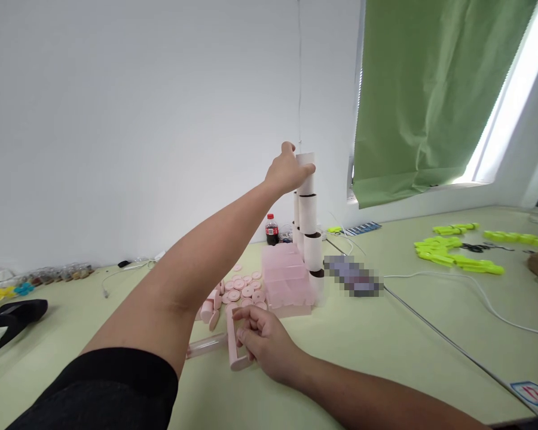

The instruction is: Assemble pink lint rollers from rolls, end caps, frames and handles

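Note:
My left hand [290, 169] is stretched up to the top of a stack of white rolls [307, 214] and grips the uppermost white roll [305, 159] between thumb and fingers. Low in the middle, my right hand [262, 339] has its bent fingers on a pink frame [233, 337] that stands on the table. A clear tube [207, 346] lies just left of that frame. Behind it are many pink discs and pink spools [207, 310]. Translucent pink boxes [287, 278] stand beside the foot of the stack.
On the green table [412, 334] are a cola bottle [272, 230], a blurred phone-like object [354, 276], a metal rod, white cables and yellow-green parts [439, 249]. A black object [20, 316] lies at the left. A green curtain [430, 89] hangs at the right.

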Tool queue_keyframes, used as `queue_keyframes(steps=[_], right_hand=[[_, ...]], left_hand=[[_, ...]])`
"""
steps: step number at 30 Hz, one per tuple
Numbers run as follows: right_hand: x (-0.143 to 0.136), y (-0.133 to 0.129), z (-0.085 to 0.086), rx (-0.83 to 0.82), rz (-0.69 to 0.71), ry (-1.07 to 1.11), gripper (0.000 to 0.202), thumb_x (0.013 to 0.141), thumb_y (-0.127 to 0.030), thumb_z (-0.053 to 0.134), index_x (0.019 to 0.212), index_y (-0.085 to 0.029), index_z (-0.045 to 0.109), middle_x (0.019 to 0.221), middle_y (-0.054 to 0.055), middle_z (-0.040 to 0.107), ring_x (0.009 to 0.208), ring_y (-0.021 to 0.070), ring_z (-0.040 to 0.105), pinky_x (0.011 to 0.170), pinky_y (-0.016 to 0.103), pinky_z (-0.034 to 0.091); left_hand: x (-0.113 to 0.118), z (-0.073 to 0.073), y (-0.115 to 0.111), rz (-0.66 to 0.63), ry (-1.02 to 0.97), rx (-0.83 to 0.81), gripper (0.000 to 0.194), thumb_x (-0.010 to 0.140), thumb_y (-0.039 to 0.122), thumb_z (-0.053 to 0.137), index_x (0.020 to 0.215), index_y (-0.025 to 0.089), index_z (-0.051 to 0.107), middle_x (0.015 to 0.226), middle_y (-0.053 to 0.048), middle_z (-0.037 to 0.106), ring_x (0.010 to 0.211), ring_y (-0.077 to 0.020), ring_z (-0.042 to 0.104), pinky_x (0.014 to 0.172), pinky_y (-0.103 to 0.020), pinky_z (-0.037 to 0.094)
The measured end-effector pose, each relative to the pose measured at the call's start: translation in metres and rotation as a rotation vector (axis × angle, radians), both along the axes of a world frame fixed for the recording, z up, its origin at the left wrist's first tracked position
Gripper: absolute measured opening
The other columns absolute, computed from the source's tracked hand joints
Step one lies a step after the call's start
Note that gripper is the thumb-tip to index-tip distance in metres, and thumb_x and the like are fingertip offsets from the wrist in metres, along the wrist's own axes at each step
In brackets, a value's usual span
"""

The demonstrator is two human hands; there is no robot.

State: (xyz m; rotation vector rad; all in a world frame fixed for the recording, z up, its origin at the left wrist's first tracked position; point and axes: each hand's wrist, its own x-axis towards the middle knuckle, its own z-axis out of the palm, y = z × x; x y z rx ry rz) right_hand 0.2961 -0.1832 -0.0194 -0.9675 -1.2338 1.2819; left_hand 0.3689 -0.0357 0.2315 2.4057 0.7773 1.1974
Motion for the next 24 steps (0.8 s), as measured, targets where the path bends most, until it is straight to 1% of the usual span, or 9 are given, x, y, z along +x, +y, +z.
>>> queue_keyframes(steps=[3, 6, 8, 11, 12, 14, 18, 21, 24], right_hand=[[0.001, 0.001, -0.003, 0.001, 0.003, -0.004, 0.025, 0.074, -0.025, 0.061, 0.097, -0.018, 0.057, 0.064, -0.005, 0.055, 0.047, 0.0077, 0.043, 0.047, 0.022, 0.036], [0.003, 0.002, -0.005, 0.009, 0.000, -0.019, 0.027, 0.074, -0.026, 0.059, 0.099, -0.017, 0.058, 0.066, -0.005, 0.057, 0.048, 0.0076, 0.044, 0.048, 0.022, 0.037], [0.004, 0.001, -0.005, 0.031, -0.012, -0.029, 0.028, 0.074, -0.027, 0.059, 0.100, -0.017, 0.059, 0.065, -0.005, 0.055, 0.049, 0.0077, 0.043, 0.048, 0.022, 0.038], [0.007, 0.000, -0.003, 0.060, -0.043, -0.056, 0.028, 0.074, -0.027, 0.059, 0.100, -0.018, 0.061, 0.066, -0.005, 0.054, 0.050, 0.0085, 0.044, 0.049, 0.023, 0.038], [0.009, 0.000, -0.002, 0.063, -0.056, -0.069, 0.027, 0.074, -0.027, 0.059, 0.099, -0.018, 0.061, 0.066, -0.005, 0.055, 0.050, 0.0089, 0.045, 0.049, 0.023, 0.038], [0.011, -0.001, 0.001, 0.067, -0.080, -0.087, 0.025, 0.074, -0.026, 0.058, 0.097, -0.018, 0.062, 0.067, -0.004, 0.055, 0.051, 0.0095, 0.046, 0.050, 0.024, 0.038], [0.014, 0.000, 0.004, 0.068, -0.124, -0.095, 0.021, 0.075, -0.028, 0.057, 0.093, -0.018, 0.062, 0.066, -0.004, 0.056, 0.051, 0.0100, 0.045, 0.050, 0.024, 0.037], [0.015, 0.002, 0.002, 0.061, -0.145, -0.113, 0.022, 0.076, -0.029, 0.058, 0.094, -0.018, 0.061, 0.066, -0.003, 0.057, 0.050, 0.0095, 0.045, 0.049, 0.024, 0.036], [0.017, 0.005, -0.002, 0.060, -0.146, -0.128, 0.023, 0.076, -0.030, 0.059, 0.095, -0.018, 0.061, 0.066, -0.004, 0.057, 0.048, 0.0089, 0.044, 0.047, 0.023, 0.034]], left_hand=[[-0.003, 0.001, -0.003, -0.007, -0.020, 0.009, 0.062, 0.081, 0.038, 0.066, 0.131, 0.021, 0.035, 0.115, -0.018, 0.058, 0.096, -0.0305, 0.061, 0.074, -0.043, 0.048], [-0.017, 0.001, -0.012, -0.011, -0.116, 0.108, 0.054, 0.082, 0.041, 0.066, 0.127, 0.023, 0.041, 0.116, -0.015, 0.056, 0.100, -0.0290, 0.059, 0.077, -0.042, 0.047], [-0.037, -0.002, -0.024, -0.017, -0.127, 0.178, 0.042, 0.083, 0.037, 0.065, 0.118, 0.023, 0.048, 0.106, -0.011, 0.058, 0.096, -0.0265, 0.059, 0.077, -0.040, 0.046], [-0.084, -0.018, -0.048, -0.038, 0.062, 0.225, 0.014, 0.080, 0.030, 0.065, 0.089, 0.021, 0.059, 0.078, -0.006, 0.059, 0.076, -0.0227, 0.058, 0.069, -0.037, 0.045], [-0.104, -0.028, -0.057, -0.027, 0.190, 0.205, 0.010, 0.079, 0.028, 0.064, 0.075, 0.021, 0.058, 0.068, -0.005, 0.057, 0.066, -0.0207, 0.055, 0.063, -0.036, 0.043], [-0.143, -0.054, -0.074, -0.007, 0.525, 0.105, 0.021, 0.079, 0.026, 0.058, 0.059, 0.021, 0.053, 0.056, -0.004, 0.051, 0.051, -0.0178, 0.049, 0.055, -0.034, 0.038], [-0.204, -0.118, -0.100, 0.092, 1.081, -0.114, 0.027, 0.082, 0.025, 0.047, 0.056, 0.020, 0.050, 0.057, -0.005, 0.056, 0.051, -0.0196, 0.051, 0.052, -0.032, 0.034], [-0.224, -0.159, -0.108, 0.194, 1.217, -0.141, 0.016, 0.076, 0.025, 0.054, 0.063, 0.017, 0.058, 0.070, -0.011, 0.064, 0.063, -0.0248, 0.059, 0.056, -0.033, 0.036], [-0.230, -0.185, -0.108, 0.239, 1.156, -0.121, 0.018, 0.076, 0.027, 0.056, 0.068, 0.015, 0.065, 0.076, -0.014, 0.066, 0.071, -0.0272, 0.061, 0.061, -0.035, 0.038]])
